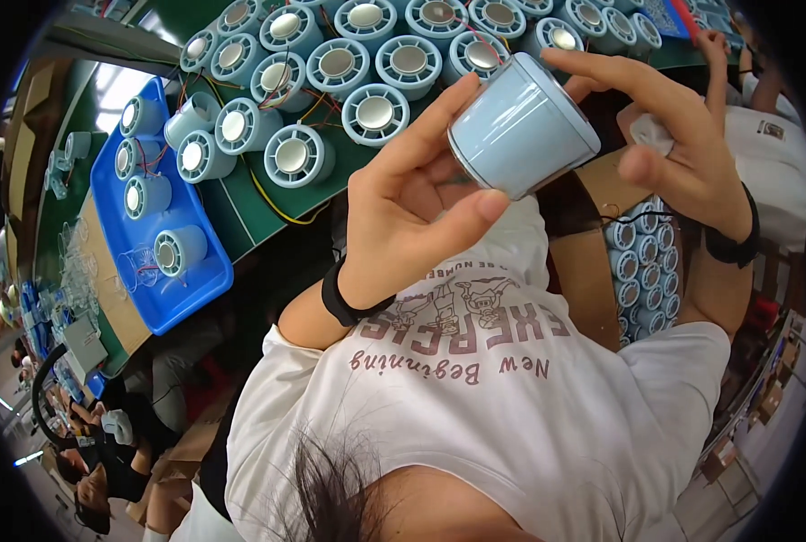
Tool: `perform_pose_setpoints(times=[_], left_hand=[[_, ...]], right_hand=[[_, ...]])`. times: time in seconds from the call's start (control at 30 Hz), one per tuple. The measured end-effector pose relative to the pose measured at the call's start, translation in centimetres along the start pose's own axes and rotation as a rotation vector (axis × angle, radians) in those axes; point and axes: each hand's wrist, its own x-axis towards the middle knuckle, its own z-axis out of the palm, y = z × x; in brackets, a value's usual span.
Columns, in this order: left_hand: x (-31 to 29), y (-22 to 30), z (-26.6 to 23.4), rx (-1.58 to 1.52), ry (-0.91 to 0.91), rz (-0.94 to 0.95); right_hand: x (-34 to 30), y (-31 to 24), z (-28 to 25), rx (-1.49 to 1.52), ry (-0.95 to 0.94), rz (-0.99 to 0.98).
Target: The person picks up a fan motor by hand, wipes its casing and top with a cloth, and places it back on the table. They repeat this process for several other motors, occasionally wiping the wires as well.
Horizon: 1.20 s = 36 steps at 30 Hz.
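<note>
My left hand (412, 199) grips a glossy light-blue cup-shaped housing (522, 126) between thumb and fingers, tilted in front of my chest. The index finger of my right hand (683, 135) reaches to the housing's upper rim; contact there is hard to judge. A crumpled white cloth or tissue (651, 134) sits in the curled fingers of that same hand, partly hidden. Beyond my hands, many similar light-blue round units (376, 113) with silvery discs and thin wires stand on the green table (272, 203).
A blue tray (195, 294) at the left holds several units. Clear plastic parts (78, 280) lie farther left. To my right, a cardboard box (584, 271) contains rows of units (642, 271). Other people, including one in black (118, 452), are nearby.
</note>
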Motion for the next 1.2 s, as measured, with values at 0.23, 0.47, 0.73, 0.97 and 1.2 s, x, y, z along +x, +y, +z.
perform_pose_setpoints(times=[0.23, 0.47, 0.73, 0.97, 1.2], left_hand=[[1.0, 0.8, -1.7, -0.575, -0.148, -0.556], [1.2, 0.3, -1.8, -0.587, -0.163, -0.732], [1.2, 0.3, -1.2, -0.556, -0.229, -0.652], [0.7, 0.7, -1.4, -0.585, -0.185, -0.637], [1.4, 2.2, -0.1, -0.548, -0.02, -0.723]], right_hand=[[0.9, 1.5, 1.6, -0.132, 0.098, -0.165], [2.3, 3.0, 1.5, 0.039, -0.047, -0.266], [1.8, 2.2, 0.3, 0.044, -0.059, -0.238], [0.7, 1.1, 1.1, -0.014, 0.202, -0.289], [-0.2, 1.1, 3.4, -0.134, 0.533, -0.402]])
